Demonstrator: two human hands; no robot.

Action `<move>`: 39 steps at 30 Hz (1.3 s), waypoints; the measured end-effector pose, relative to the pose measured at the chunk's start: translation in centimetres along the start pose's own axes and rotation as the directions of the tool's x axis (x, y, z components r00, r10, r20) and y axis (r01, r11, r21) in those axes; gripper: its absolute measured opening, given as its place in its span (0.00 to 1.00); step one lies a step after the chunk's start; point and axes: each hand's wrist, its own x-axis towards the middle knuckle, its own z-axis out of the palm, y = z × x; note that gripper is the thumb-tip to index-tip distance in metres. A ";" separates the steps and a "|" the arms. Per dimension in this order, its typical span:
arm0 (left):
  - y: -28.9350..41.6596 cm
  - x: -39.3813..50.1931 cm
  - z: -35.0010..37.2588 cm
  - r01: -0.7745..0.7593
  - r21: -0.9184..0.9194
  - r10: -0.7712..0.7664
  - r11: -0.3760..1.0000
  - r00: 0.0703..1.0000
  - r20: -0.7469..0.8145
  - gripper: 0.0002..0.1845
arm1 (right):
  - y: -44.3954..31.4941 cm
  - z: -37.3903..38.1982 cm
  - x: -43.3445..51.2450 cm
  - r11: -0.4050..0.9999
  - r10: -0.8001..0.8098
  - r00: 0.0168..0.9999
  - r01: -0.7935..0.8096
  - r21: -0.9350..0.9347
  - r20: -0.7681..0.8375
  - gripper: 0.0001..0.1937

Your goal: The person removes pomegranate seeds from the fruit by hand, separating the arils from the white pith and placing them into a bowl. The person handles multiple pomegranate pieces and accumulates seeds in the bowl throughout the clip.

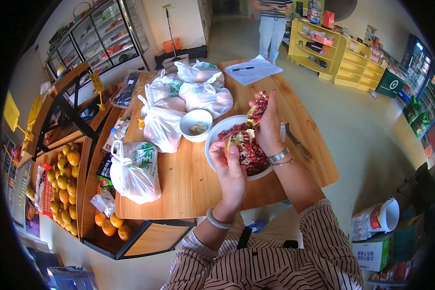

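My left hand (230,170) grips a broken-open pomegranate piece (243,145), its red seeds and pale membrane facing up. A second pomegranate piece (258,110) stands upright in my right hand (269,127), held between thumb and fingers. Both pieces are over a large white bowl (211,159), close together or still joined; I cannot tell which. Loose pomegranate seeds (257,168) lie inside the bowl. Just right of the bowl rests a knife (300,145) with a patterned handle. To the left stands a small white bowl (197,125) with yellowish scraps in it.
Several knotted white plastic bags (136,174) stand on the left of the wooden table (188,181). A pen (242,69) lies on paper (255,74) at the far edge. Fruit bins (81,188) adjoin the table's left side. A person (272,29) stands beyond the table.
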 end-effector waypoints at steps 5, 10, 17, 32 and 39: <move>1.4 -0.2 0.3 0.165 -0.348 -0.178 0.923 0.984 -0.006 0.11 | 0.5 0.5 0.3 0.999 -0.035 0.999 0.035 0.031 -0.008 0.29; 2.7 0.3 0.3 0.303 -0.402 -0.319 0.864 0.947 0.028 0.25 | 0.7 0.9 0.5 0.999 0.011 1.000 -0.011 0.053 0.008 0.28; 3.1 0.4 0.0 0.398 -0.523 -0.416 0.754 0.905 0.090 0.27 | 0.3 1.1 0.3 0.998 0.023 0.999 -0.026 0.060 0.045 0.30; 3.5 -0.3 -0.2 0.432 -0.512 -0.445 0.743 0.889 0.104 0.22 | 0.5 1.2 -0.2 0.995 0.035 0.999 -0.035 0.095 0.010 0.28; 4.2 -1.3 -1.5 0.380 -0.552 -0.455 0.742 0.891 0.002 0.25 | -1.3 -1.2 4.0 0.974 0.066 0.986 -0.029 0.226 -0.155 0.23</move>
